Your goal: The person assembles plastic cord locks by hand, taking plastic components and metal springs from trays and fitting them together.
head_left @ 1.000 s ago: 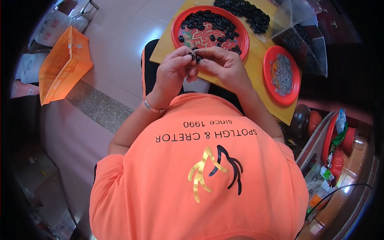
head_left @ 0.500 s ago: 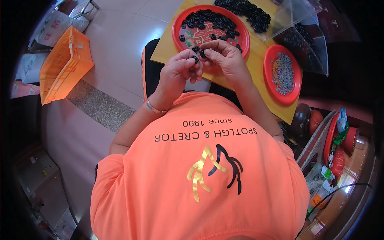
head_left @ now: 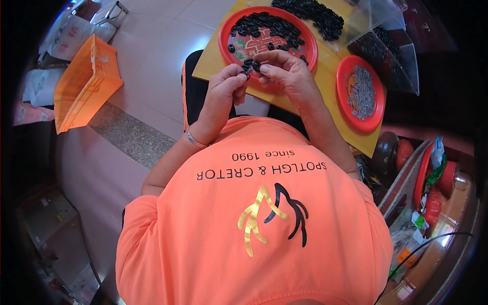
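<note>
My left hand (head_left: pixel 227 91) pinches a small black plastic part (head_left: pixel 245 72) between thumb and finger. Close beside it, my right hand (head_left: pixel 287 76) is closed on another small black plastic part (head_left: pixel 256 66). The two parts are together or nearly touching; which, I cannot tell. Both hands are over the near edge of a red round tray (head_left: pixel 222 43), which holds many loose black plastic parts (head_left: pixel 264 25). To the right, a smaller red plate (head_left: pixel 341 96) carries a heap of thin silvery metal pins (head_left: pixel 362 91).
The trays stand on a yellow wooden table (head_left: pixel 325 94). More black parts (head_left: pixel 315 18) are piled at its far side, beside a clear plastic bin (head_left: pixel 391 56). An orange crate (head_left: pixel 86 86) stands on the floor at left, near white sacks (head_left: pixel 73 35). Cluttered items (head_left: pixel 424 203) lie at right.
My left hand has shifted slightly left and down, its fingers curled more tightly. The right hand has barely moved, and the black parts stay between the two hands.
</note>
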### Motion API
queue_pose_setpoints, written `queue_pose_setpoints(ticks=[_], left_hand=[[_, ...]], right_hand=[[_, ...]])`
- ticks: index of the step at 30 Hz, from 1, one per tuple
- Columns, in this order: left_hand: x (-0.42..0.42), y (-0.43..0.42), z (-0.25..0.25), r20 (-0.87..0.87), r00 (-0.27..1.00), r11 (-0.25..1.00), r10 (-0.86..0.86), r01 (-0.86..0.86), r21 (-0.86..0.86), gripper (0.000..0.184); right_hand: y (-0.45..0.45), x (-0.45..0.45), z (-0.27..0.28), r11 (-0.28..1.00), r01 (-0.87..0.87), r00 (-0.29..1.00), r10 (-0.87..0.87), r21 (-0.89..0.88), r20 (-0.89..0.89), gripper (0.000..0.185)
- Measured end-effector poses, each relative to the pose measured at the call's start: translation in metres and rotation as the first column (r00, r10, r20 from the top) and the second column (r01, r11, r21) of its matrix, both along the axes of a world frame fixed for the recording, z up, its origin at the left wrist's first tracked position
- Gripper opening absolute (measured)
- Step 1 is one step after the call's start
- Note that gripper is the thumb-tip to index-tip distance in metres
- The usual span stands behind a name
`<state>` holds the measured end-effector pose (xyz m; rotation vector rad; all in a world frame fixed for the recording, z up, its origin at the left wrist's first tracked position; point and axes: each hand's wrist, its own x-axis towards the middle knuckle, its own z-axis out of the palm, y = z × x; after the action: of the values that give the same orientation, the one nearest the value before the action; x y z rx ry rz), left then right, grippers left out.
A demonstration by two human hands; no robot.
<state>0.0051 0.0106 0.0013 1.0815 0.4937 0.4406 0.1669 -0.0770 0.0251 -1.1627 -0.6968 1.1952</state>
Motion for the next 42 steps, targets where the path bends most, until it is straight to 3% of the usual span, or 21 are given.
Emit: queue_pose_setpoints(ticks=[1, 4, 7, 10, 19, 22, 29, 32, 35, 37, 42], left_hand=[[0.001, -0.002, 0.001, -0.024, 1.0, 1.0, -0.002, 0.002, 0.012, 0.016], [0.003, -0.005, 0.004, -0.013, 1.0, 1.0, -0.01, 0.009, -0.022, 0.016], [0.004, -0.008, 0.006, 0.009, 1.0, 0.999, 0.006, -0.006, -0.036, 0.016], [0.005, -0.007, 0.006, 0.011, 1.0, 0.999, 0.01, -0.009, -0.043, 0.016], [0.001, -0.006, 0.003, 0.022, 0.999, 0.998, -0.048, 0.049, -0.036, 0.018], [0.0, -0.004, 0.006, 0.032, 0.999, 0.999, -0.015, 0.014, 0.04, 0.018], [-0.008, 0.004, -0.001, 0.112, 0.991, 0.997, 0.071, -0.072, 0.007, 0.02], [-0.008, 0.006, -0.002, 0.117, 0.984, 0.991, 0.132, -0.132, -0.01, 0.02], [-0.006, 0.006, -0.003, 0.092, 0.978, 0.982, 0.187, -0.185, -0.03, 0.019], [-0.005, 0.008, -0.01, 0.069, 0.978, 0.978, 0.199, -0.194, -0.073, 0.018], [-0.004, 0.008, -0.007, -0.02, 0.992, 0.992, 0.124, -0.123, 0.03, 0.017]], right_hand=[[-0.001, 0.001, 0.0, 1.0, -0.004, 1.0, 0.004, -0.012, -0.015, 0.023], [-0.003, 0.013, -0.015, 0.994, -0.109, 0.889, 0.11, 0.027, -0.445, 0.023], [-0.003, 0.014, -0.025, 0.986, -0.148, 0.802, 0.168, 0.082, -0.572, 0.025], [-0.003, 0.013, -0.027, 0.985, -0.155, 0.812, 0.174, 0.082, -0.557, 0.027], [0.009, -0.003, -0.006, 0.996, 0.085, 0.97, -0.085, -0.006, -0.227, 0.015], [0.019, -0.01, -0.023, 0.992, 0.054, 0.989, -0.038, 0.113, -0.145, 0.014], [0.018, -0.012, -0.024, 1.0, 0.006, 1.0, -0.006, -0.011, 0.028, 0.011], [0.019, -0.009, -0.026, 0.999, -0.029, 0.996, 0.03, 0.017, -0.079, 0.01], [0.023, -0.012, -0.016, 0.997, 0.078, 0.989, -0.075, 0.016, -0.129, 0.012], [0.023, -0.009, -0.012, 0.998, 0.068, 0.994, -0.068, -0.001, -0.09, 0.013], [0.024, -0.008, -0.01, 0.998, 0.057, 0.994, -0.059, -0.024, -0.088, 0.015]])
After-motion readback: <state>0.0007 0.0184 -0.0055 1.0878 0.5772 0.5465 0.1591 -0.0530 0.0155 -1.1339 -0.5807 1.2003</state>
